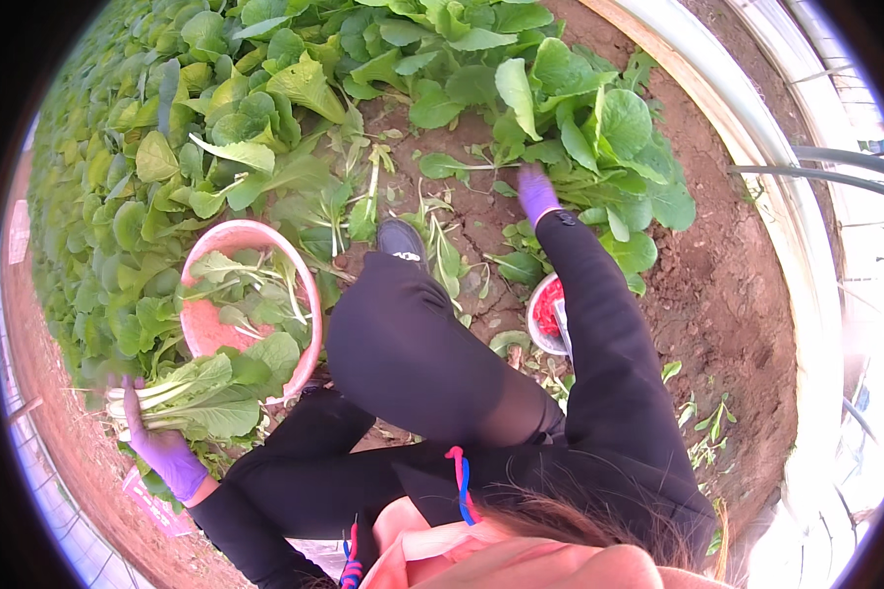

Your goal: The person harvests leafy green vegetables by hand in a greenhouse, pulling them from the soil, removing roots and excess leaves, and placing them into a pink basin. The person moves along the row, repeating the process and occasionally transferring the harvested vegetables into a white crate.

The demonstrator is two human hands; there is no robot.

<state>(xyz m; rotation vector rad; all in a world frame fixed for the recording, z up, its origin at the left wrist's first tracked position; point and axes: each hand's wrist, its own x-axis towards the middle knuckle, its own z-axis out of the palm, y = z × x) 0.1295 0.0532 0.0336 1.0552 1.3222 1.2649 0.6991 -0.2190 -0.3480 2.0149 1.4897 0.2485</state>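
My left hand (163,450), in a purple glove, grips a bunch of leafy greens (217,401) by its pale stems. The leaves of that bunch lie over the near rim of a pink plastic bucket (308,294), which has loose leaves (247,283) in it. Out ahead, my right hand (536,193), also gloved in purple, reaches low to the base of a clump of leafy greens (604,147). Its fingertips are blurred against the stems, so whether they close on anything is hidden.
A small white bucket (538,346) with red material inside stands under my right forearm. My knee (412,346) and dark shoe (401,239) are between the buckets. Dense greens (140,184) grow at left. Cut leaves litter the soil (471,199). A pale plastic-covered edge (770,147) curves along the right.
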